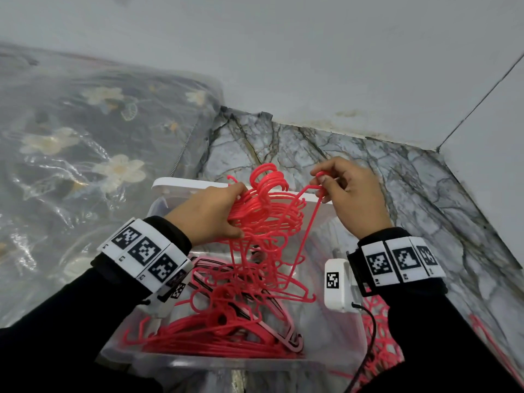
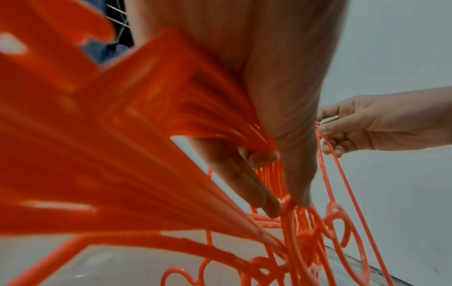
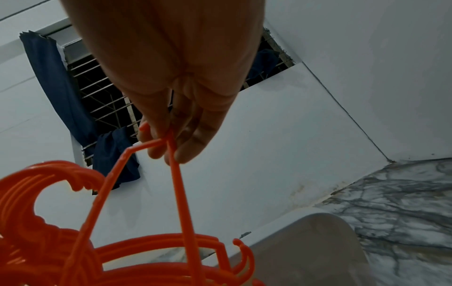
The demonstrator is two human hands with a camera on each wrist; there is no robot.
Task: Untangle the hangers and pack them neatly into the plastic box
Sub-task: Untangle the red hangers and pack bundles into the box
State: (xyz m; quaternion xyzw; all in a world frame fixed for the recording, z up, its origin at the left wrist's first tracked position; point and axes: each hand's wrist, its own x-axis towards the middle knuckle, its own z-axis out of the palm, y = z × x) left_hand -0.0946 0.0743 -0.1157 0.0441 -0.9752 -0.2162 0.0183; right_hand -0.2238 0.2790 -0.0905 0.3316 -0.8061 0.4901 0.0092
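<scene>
My left hand (image 1: 221, 214) grips a tangled bunch of pink-red hangers (image 1: 263, 219) above the clear plastic box (image 1: 243, 361); in the left wrist view its fingers (image 2: 247, 181) curl round the bunched bars (image 2: 151, 135). My right hand (image 1: 351, 194) pinches the corner of a single hanger (image 1: 310, 219) that still hangs in the bunch; the right wrist view shows that hanger (image 3: 178, 183) held between thumb and fingers (image 3: 190, 139). More hangers (image 1: 226, 324) lie stacked in the box.
The box lid (image 1: 181, 185) stands behind the box. A mattress in clear plastic (image 1: 85, 143) lies to the left. Marble floor (image 1: 397, 171) meets the white wall (image 1: 312, 66) at the corner. A pink mesh object (image 1: 382, 338) sits right of the box.
</scene>
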